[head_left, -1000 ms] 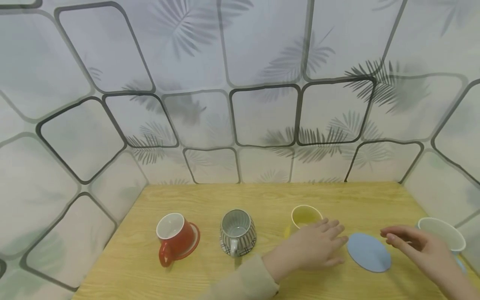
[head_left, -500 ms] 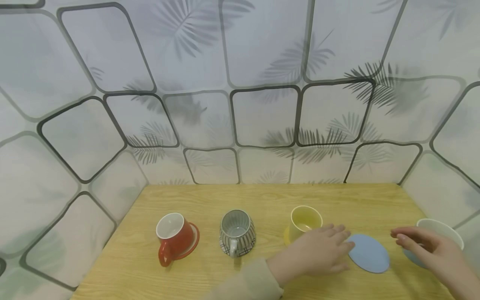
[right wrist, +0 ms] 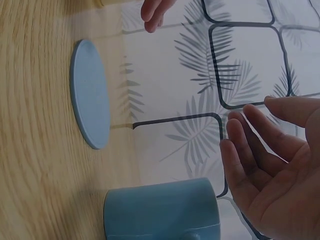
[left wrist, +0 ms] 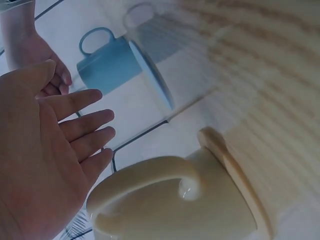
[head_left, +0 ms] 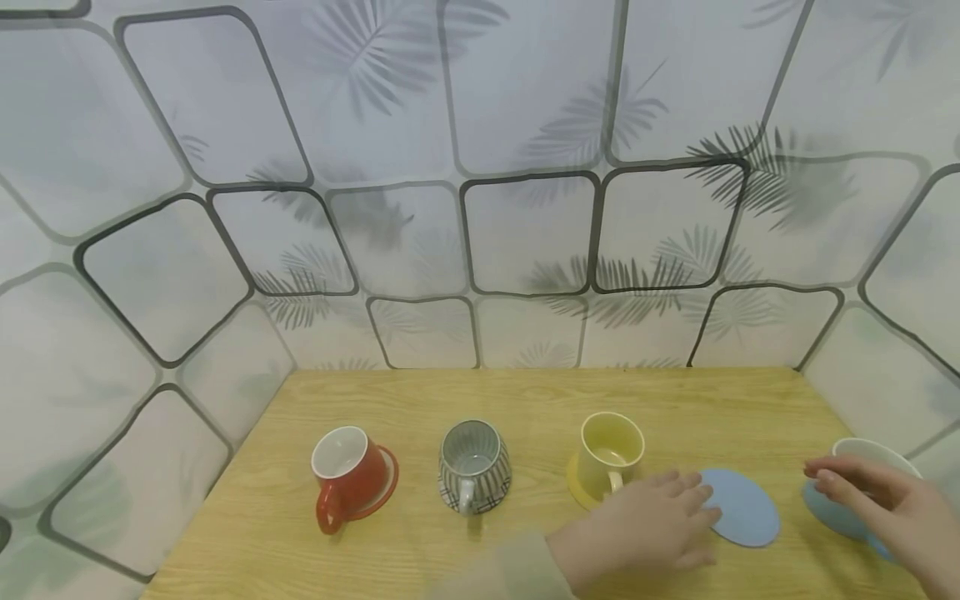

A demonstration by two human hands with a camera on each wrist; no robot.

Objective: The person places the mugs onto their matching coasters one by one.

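My left hand [head_left: 648, 533] hovers over the table with its fingers straight, holding nothing. It lies in front of the yellow mug [head_left: 606, 471], whose handle shows beside the fingers, and its fingertips overlap the edge of a round blue coaster [head_left: 746, 510]. The yellow mug sits on a yellow coaster [head_left: 578, 483]. At the right, my right hand [head_left: 888, 508] is loosely bent and holds nothing. Behind it stands a blue mug [head_left: 832, 512] with a pale inside, partly hidden. In the right wrist view a gap separates that hand from the blue mug [right wrist: 162, 210].
A red mug [head_left: 351, 471] stands on a red coaster [head_left: 393, 479] at the left. Between it and the yellow mug is a grey striped mug [head_left: 474, 467] on a checked coaster [head_left: 491, 502]. A patterned wall covering [head_left: 525, 233] rises behind the wooden table [head_left: 300, 550].
My left hand has drifted right and a little nearer, uncovering the yellow mug and its handle. The right hand has moved right, across the blue mug. The mugs and coasters have stayed put.
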